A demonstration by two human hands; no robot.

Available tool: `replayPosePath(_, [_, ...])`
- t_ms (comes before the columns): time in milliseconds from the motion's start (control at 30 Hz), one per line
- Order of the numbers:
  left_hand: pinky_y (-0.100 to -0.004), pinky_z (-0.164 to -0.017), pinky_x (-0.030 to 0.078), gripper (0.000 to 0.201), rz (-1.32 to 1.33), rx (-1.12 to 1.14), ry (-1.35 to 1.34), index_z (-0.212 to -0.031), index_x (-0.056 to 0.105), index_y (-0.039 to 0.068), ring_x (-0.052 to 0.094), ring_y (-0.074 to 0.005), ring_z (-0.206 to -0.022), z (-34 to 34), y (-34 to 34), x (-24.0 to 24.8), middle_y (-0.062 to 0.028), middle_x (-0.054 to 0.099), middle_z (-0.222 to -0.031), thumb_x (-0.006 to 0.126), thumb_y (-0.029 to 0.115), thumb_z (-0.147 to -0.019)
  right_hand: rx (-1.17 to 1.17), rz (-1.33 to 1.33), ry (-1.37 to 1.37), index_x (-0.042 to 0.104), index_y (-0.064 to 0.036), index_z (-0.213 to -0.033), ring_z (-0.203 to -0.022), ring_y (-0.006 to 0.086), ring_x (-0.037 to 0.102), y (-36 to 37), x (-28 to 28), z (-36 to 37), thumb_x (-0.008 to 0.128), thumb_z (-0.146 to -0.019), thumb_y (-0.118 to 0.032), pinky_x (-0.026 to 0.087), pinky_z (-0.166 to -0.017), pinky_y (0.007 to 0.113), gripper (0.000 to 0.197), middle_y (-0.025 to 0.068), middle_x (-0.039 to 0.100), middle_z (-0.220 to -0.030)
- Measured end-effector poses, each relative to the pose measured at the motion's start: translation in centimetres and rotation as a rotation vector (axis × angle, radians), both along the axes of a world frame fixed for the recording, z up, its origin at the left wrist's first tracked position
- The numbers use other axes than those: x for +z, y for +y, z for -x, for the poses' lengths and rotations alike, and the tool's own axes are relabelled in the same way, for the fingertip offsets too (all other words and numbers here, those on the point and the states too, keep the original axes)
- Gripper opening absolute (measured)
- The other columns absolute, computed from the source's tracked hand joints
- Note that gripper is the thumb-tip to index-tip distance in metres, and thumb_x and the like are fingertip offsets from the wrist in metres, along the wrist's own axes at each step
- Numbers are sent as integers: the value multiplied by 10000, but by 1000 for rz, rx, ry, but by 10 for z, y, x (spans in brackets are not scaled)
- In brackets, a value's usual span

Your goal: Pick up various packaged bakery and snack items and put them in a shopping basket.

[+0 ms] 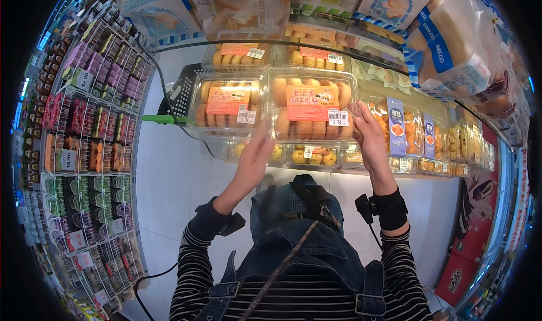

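Note:
Between my hands is a clear plastic box of small golden cakes (279,89) with an orange label and a white price sticker. My left hand (255,158) presses against its lower left side, with the fingers together. On the opposite side my right hand (371,137) grips the edge, thumb and fingers around the corner. A matching cake box (214,118) sits just left of it, close to my left fingertips. Behind these, two more boxes with orange labels (237,50) rest on the shelf.
Purple-labelled boxes (397,126) line the shelf to the right. Bagged bread (446,50) hangs over the far edge. At left stands a wire rack of packaged snacks (101,118), near a black perforated basket (183,92) with a green handle. A cable runs beside it.

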State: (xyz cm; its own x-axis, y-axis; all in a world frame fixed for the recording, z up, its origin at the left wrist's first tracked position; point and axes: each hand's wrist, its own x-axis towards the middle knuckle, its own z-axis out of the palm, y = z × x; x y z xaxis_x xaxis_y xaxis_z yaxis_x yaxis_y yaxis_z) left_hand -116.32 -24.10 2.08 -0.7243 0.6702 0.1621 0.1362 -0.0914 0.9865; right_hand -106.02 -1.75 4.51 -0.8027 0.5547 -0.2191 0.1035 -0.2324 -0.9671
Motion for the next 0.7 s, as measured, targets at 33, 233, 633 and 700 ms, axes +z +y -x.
replayPosePath(33, [-269,-972,183,436,33,-16,3,-1252,241,-39,242,-188,-1212,1,4,-11,-144,271,-1303,363,128,-869,-37,-46,-46,263,-44,-1271,-912,76,436,4,-6,-2,399,-844,-145,361,-733,210,459,26,405,-1208])
replayPosePath(233, [-272,-980,188,426,88,-20,-56,-1253,236,-41,256,-187,-1207,-3,18,-32,-141,276,-1299,338,130,-876,10,-58,-50,275,-19,-1257,-808,54,428,14,-31,-7,397,-840,-117,352,-669,175,445,42,441,-1154])
replayPosePath(633, [-280,-988,169,440,28,-32,-155,-1256,213,-53,235,-200,-1215,1,26,-59,-150,252,-1308,328,121,-868,-45,-81,-1,298,22,-1230,-841,81,455,17,-61,-2,383,-829,-72,374,-696,197,421,68,488,-1065])
replayPosePath(700, [-279,-987,170,439,33,-20,-151,-1256,213,-53,236,-200,-1215,1,28,-57,-151,252,-1308,327,117,-867,-8,-60,-19,282,0,-1245,-887,83,453,21,-65,-1,383,-835,-81,369,-719,196,430,59,452,-1126])
